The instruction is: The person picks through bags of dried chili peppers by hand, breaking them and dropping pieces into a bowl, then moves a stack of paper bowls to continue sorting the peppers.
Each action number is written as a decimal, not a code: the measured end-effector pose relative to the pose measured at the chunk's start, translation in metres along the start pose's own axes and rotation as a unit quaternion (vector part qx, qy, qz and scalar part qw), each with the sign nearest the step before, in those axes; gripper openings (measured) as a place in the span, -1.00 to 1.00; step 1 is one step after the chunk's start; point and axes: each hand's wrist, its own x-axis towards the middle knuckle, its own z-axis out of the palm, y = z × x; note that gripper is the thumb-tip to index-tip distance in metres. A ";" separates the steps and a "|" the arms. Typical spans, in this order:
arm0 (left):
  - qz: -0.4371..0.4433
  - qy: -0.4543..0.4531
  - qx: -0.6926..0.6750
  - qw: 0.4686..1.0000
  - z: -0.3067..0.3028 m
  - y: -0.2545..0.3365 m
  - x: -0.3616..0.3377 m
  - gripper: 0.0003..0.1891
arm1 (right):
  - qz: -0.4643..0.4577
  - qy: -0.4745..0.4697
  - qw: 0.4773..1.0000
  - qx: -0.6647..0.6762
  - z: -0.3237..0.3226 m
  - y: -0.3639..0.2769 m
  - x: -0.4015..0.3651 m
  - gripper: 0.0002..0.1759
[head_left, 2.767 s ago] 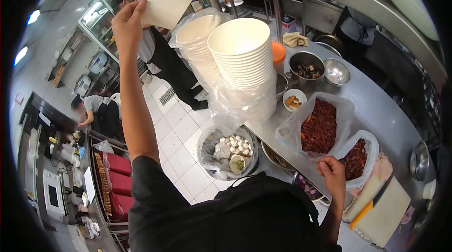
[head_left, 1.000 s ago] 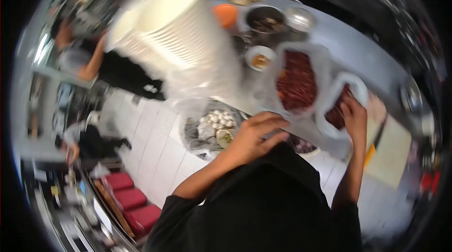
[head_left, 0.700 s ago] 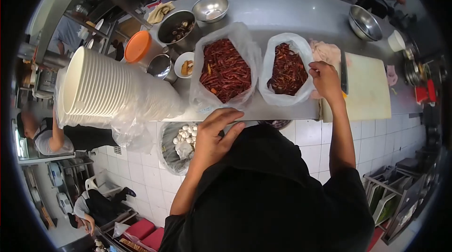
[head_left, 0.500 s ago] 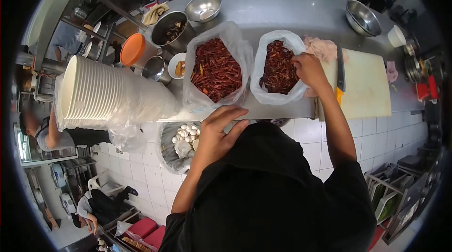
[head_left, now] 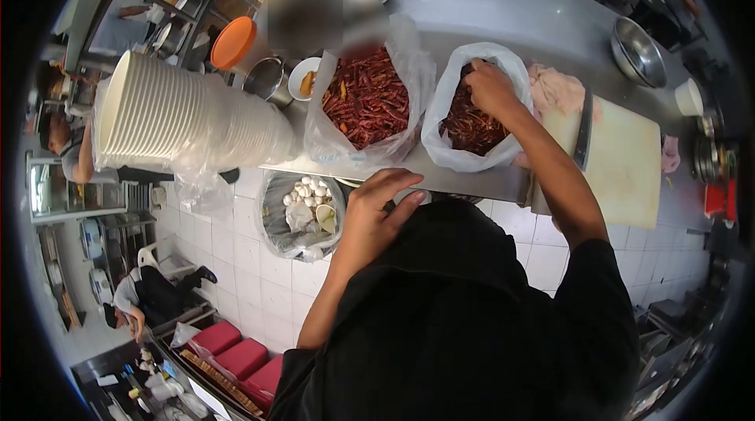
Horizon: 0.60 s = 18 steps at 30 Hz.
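My right hand [head_left: 491,91] reaches into the smaller plastic bag [head_left: 456,156] on the counter, its fingers curled down into the dark red dried chilies [head_left: 472,124]. Its fingertips are partly hidden among them. Just left stands a larger, clear plastic bag [head_left: 421,83] full of brighter dried red chilies [head_left: 366,102]. My left hand [head_left: 376,213] hovers by the counter's near edge below the two bags, open and holding nothing, thumb apart from the fingers.
Right of the bags lie a pinkish cloth [head_left: 555,88], a knife [head_left: 583,130] and a white cutting board [head_left: 625,158]. Stacked white tubs [head_left: 189,114] stand left. A lined bin [head_left: 271,220] sits on the floor below. Metal bowls [head_left: 638,51] are farther back.
My right hand has moved from the bag's right side to its far side, fingers lower among the chilies. My left hand stays open near the edge. The view has shifted slightly.
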 end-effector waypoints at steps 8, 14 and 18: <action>0.026 0.046 0.002 0.999 0.010 -0.006 0.013 -0.78 | -0.060 0.047 0.996 0.048 -0.029 0.003 -0.026 -0.94; 0.124 0.073 0.046 0.989 0.045 -0.017 0.066 -0.68 | -0.065 0.041 0.979 0.187 -0.077 -0.045 -0.067 -0.89; 0.131 0.071 0.055 0.987 0.066 -0.025 0.077 -0.74 | -0.055 0.028 0.969 0.239 -0.091 -0.068 -0.086 -0.88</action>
